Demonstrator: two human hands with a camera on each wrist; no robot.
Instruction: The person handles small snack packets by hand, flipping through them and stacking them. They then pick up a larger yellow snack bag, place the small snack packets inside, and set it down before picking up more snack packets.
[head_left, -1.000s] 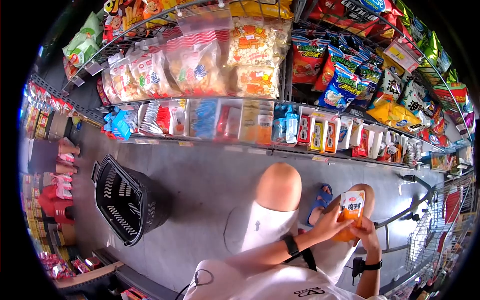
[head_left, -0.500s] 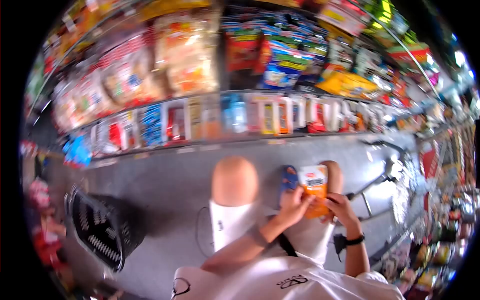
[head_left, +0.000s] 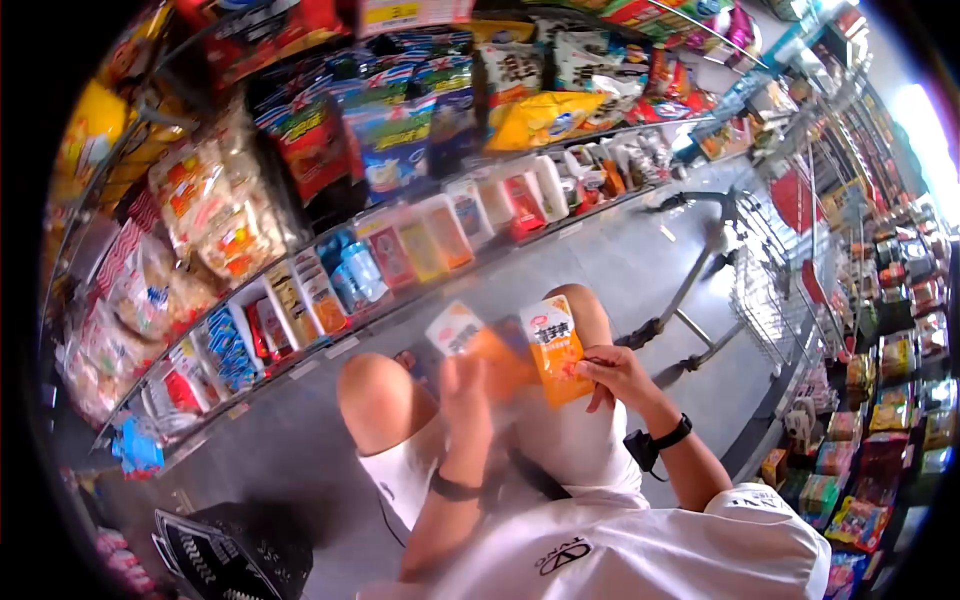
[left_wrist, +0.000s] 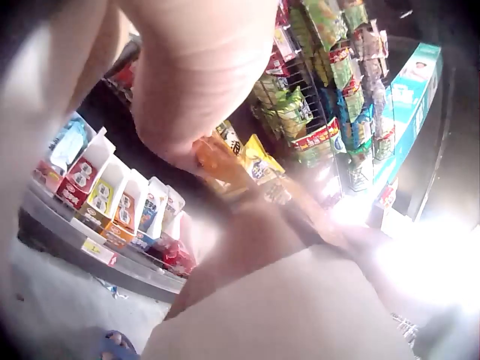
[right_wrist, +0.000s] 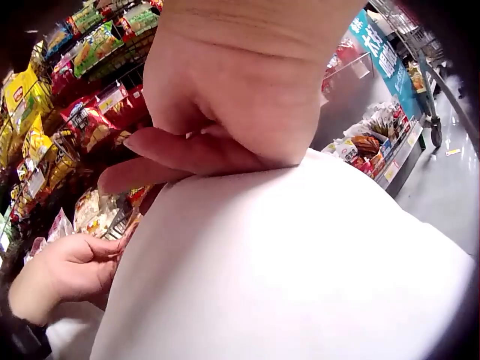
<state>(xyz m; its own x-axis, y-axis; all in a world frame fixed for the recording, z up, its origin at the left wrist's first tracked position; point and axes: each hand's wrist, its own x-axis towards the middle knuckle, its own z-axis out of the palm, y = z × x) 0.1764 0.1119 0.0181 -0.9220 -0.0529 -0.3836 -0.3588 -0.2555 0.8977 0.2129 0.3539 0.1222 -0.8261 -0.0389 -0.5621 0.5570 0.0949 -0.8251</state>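
In the head view my left hand [head_left: 466, 400], blurred by motion, holds an orange-and-white snack packet [head_left: 458, 330] above my bent knees. My right hand [head_left: 622, 376] pinches a second, similar orange-and-white snack packet [head_left: 553, 345] by its right edge, thumb and fingers at its lower part, over my other thigh. The packets stand side by side, their lower parts close together. In the left wrist view a bit of orange packet [left_wrist: 217, 159] shows past the left hand. The right wrist view shows the right hand's fingers [right_wrist: 195, 154] curled over the white shorts; its packet is mostly hidden there.
Ahead runs a shelf [head_left: 340, 350] with boxes of small snack packs, and bags of chips [head_left: 400, 130] above it. A black basket [head_left: 225, 550] stands on the floor at lower left. A metal shopping cart [head_left: 770, 270] is at the right, beside more stocked shelves [head_left: 890, 400].
The hands have parted: the left hand has moved left with one packet, while the right keeps the other. Earlier the packets were together. The head view has swung right and tilted.
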